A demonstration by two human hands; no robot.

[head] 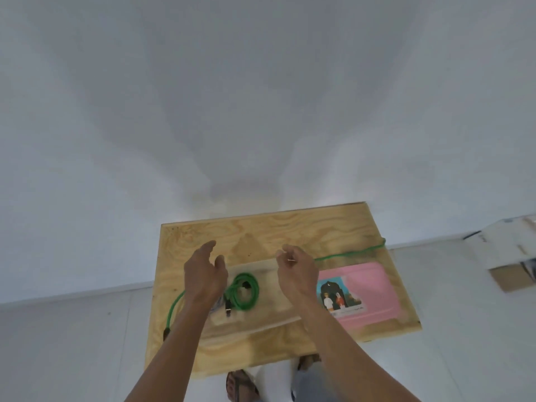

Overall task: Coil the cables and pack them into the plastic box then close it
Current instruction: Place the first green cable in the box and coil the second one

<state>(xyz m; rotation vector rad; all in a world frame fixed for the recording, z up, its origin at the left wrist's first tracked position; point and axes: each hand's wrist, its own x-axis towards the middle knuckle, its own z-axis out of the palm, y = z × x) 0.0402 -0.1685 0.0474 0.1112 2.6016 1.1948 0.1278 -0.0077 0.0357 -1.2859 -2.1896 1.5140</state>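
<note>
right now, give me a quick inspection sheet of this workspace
surface: plywood table top, bare at the far side
job's things: clear plastic box, open, holding a coiled green cable; pink lid with a picture sticker lies to its right
clutter: nothing seen on the table
grippers: left hand open above the box; right hand loosely curled, contents too small to tell
cables: second green cable runs from near the right hand off the right edge; another green length hangs off the left edge
surroundings: white wall, pale floor, cardboard boxes at right, sandalled feet below
</note>
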